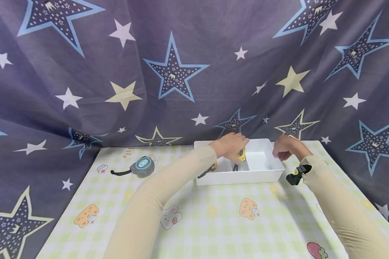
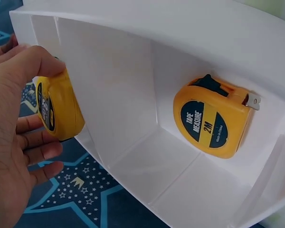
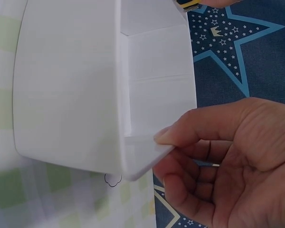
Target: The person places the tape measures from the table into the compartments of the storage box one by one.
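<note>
My left hand (image 1: 231, 145) is over the white divided box (image 1: 243, 177) and grips a yellow tape measure (image 2: 61, 108), thumb on top and fingers beneath. In the left wrist view this tape measure is beside a divider wall; whether it touches the box bottom is hidden. A second, orange-yellow tape measure (image 2: 206, 121), marked "2M", lies in the left compartment with its metal tab showing. At the box's right end, my right hand (image 1: 286, 147) pinches the rim between thumb and curled fingers, as the right wrist view (image 3: 228, 152) shows.
On the table at the left lies a grey tape measure (image 1: 143, 166) with a black strap (image 1: 120, 173). A checked cloth (image 1: 214, 223) with cartoon prints covers the tabletop. Behind the box hangs a dark curtain (image 1: 188, 122) with stars.
</note>
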{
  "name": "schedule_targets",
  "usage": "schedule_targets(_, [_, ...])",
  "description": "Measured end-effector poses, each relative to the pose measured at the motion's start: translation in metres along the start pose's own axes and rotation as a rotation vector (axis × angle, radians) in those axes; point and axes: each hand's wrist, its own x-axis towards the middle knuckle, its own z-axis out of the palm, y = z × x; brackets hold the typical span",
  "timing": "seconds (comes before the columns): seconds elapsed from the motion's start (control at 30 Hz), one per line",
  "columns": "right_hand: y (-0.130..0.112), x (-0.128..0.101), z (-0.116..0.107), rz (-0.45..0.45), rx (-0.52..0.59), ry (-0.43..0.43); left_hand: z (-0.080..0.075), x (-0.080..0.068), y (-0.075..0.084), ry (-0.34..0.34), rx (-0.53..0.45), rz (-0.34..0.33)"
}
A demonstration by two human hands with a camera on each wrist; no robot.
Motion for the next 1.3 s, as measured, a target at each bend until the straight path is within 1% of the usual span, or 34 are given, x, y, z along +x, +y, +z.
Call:
schedule_targets(0.27, [0.0002, 0.0008, 0.0010, -0.005, 0.001, 0.008, 0.0043, -0.0027, -0.0004, 0.003, 0.025, 0.002])
schedule_targets(0.43, [-0.0001, 0.0031, -0.0006, 0.015, 0.006, 0.003, 0.0041, -0.0066, -0.0022, -0.007, -0.003, -0.007])
schedule_targets(0.6, [-0.0015, 0.0024, 0.0004, 0.030, 0.030, 0.009, 0.0066, -0.0071, -0.0035, -0.022, -0.037, -0.015])
schedule_targets(0.83, [-0.0009, -0.0017, 0.0011, 0.002, 0.028, 0.010, 0.0063, -0.0081, -0.0029, -0.039, -0.044, -0.008])
schedule_targets(1.13, [-0.0022, -0.0028, -0.0001, -0.007, 0.012, 0.000, 0.0052, -0.0095, -0.0038, -0.049, -0.061, 0.010])
schedule_targets(1.3, [-0.0018, -0.0031, 0.0015, 0.005, 0.040, 0.002, 0.0044, -0.0088, -0.0042, -0.059, -0.055, 0.030])
